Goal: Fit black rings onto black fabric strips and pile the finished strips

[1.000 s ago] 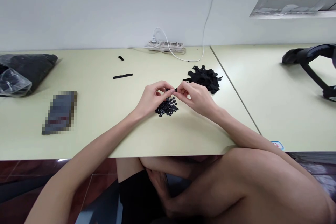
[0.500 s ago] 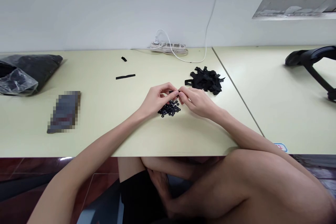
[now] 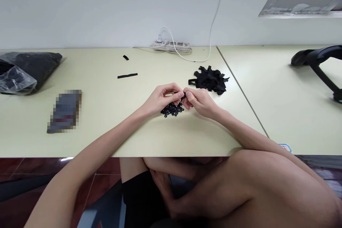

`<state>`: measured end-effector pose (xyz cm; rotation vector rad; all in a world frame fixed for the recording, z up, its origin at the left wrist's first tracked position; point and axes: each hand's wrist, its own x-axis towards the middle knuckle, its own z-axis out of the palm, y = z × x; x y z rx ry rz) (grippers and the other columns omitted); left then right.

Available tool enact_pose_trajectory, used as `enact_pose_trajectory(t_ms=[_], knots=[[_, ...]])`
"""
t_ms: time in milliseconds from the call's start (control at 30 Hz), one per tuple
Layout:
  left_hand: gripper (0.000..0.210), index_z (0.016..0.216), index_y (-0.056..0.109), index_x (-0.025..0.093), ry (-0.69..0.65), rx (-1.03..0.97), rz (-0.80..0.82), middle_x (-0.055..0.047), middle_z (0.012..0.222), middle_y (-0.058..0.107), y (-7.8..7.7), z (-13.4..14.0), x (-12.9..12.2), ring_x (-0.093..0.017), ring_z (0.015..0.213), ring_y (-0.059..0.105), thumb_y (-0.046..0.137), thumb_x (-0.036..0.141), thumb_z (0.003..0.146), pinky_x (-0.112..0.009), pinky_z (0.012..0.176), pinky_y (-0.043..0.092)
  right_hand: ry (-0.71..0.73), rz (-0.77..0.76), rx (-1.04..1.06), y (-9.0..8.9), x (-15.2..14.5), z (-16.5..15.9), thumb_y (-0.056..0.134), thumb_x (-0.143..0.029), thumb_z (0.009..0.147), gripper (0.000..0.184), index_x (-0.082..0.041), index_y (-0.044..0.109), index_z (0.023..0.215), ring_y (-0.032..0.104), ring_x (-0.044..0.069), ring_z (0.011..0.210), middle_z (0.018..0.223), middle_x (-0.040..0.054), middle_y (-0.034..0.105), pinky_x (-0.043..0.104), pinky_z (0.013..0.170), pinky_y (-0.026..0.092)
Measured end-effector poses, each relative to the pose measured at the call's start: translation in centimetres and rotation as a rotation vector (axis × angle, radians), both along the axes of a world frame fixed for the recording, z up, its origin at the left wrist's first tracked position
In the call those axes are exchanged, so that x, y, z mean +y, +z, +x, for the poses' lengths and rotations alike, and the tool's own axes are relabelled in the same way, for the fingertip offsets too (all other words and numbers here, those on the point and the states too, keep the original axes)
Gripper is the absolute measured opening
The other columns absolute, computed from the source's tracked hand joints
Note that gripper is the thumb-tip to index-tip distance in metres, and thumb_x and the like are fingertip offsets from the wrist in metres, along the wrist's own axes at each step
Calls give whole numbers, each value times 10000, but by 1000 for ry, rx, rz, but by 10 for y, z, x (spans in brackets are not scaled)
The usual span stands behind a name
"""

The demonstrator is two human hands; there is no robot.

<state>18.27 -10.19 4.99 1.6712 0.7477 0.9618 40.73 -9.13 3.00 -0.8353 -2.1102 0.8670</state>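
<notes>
My left hand (image 3: pixel 166 97) and my right hand (image 3: pixel 201 100) meet above the table, fingertips almost touching. Between them is a small black fabric strip (image 3: pixel 184 95), pinched by both thumbs and fingers; most of it is hidden. Just below my left hand lies a pile of small dark ring-shaped pieces (image 3: pixel 172 109), partly covered by the fingers. Behind my right hand is a heap of short black fabric strips (image 3: pixel 210 80).
A longer black strip (image 3: pixel 127 76) and a short black piece (image 3: pixel 125 57) lie further left. At the left are a blurred-out flat object (image 3: pixel 65 110) and a black plastic bag (image 3: pixel 37 69). A power strip (image 3: pixel 172 46) sits against the wall; a black stand (image 3: pixel 317 64) is at right.
My right hand has turned slightly, its thumb now on top of the strip and its lower fingers curled beneath. My left hand keeps its pinch. The whole view has shifted a little.
</notes>
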Motion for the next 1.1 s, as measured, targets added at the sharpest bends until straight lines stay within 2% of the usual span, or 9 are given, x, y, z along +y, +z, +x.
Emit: enact_pose_trajectory(t_ms=[100, 200, 367, 567, 700, 800, 867, 967, 1100], knots=[[386, 963, 796, 217, -47, 3, 7, -48, 921, 756, 2, -1, 0, -155, 753, 687, 835, 597, 1024, -322, 784, 624, 22, -109, 86, -1, 0, -2, 414, -549, 1164, 496, -269, 534, 773, 562, 145, 553, 583, -35, 628, 332, 650, 454], [418, 978, 785, 217, -43, 9, 3, -53, 926, 745, 3, -4, 5, -160, 756, 691, 836, 631, 1010, -310, 727, 634, -14, -123, 121, 0, 1, -3, 416, -651, 1171, 576, -273, 497, 744, 538, 148, 559, 583, -26, 619, 335, 643, 444], [420, 979, 754, 230, 184, -52, 32, -17, 824, 659, -5, -17, 24, -154, 762, 655, 862, 636, 974, -301, 731, 650, -100, -22, 23, -1, 4, 0, 472, -512, 1183, 451, -253, 627, 848, 530, 144, 583, 637, -34, 643, 328, 655, 422], [369, 937, 769, 242, 294, -60, 16, -35, 857, 648, -13, -26, 35, -162, 796, 635, 859, 598, 962, -301, 716, 644, 125, -24, -79, -6, 2, 1, 594, -443, 1153, 279, -257, 784, 1069, 732, 199, 802, 905, 16, 819, 356, 782, 553], [371, 927, 765, 241, 263, -34, 19, -29, 826, 634, -10, -24, 32, -163, 780, 630, 861, 598, 958, -301, 706, 635, 138, 12, 9, -6, 2, -2, 631, -397, 1138, 225, -268, 815, 1118, 768, 228, 890, 1047, 47, 846, 402, 842, 600], [375, 910, 766, 243, 192, -6, -13, -29, 808, 628, -6, -23, 29, -161, 746, 621, 856, 604, 964, -304, 683, 621, -4, 206, 86, -3, 5, 0, 639, -350, 1130, 167, -291, 794, 1107, 727, 247, 901, 1021, 54, 802, 436, 851, 593], [380, 898, 771, 244, 117, 31, -64, -35, 815, 638, -4, -22, 26, -164, 740, 623, 849, 608, 971, -314, 684, 616, -109, 375, 95, 1, 7, 3, 719, -373, 1091, 98, -307, 778, 1133, 712, 295, 1049, 1122, 84, 776, 497, 952, 587], [379, 904, 781, 238, 10, 51, -171, -36, 824, 640, -1, -21, 21, -163, 736, 621, 850, 604, 975, -326, 713, 602, -111, 492, 19, 5, 10, 7, 789, -403, 1060, 199, -322, 751, 1237, 694, 341, 1222, 1292, 107, 755, 559, 1084, 559], [384, 912, 776, 221, -40, 51, -262, -25, 826, 616, 1, -21, 18, -156, 745, 601, 875, 589, 955, -317, 734, 560, -10, 519, -60, 3, 11, 10, 655, -344, 1161, 135, -310, 747, 1253, 747, 279, 1027, 1114, 68, 816, 464, 922, 613]])
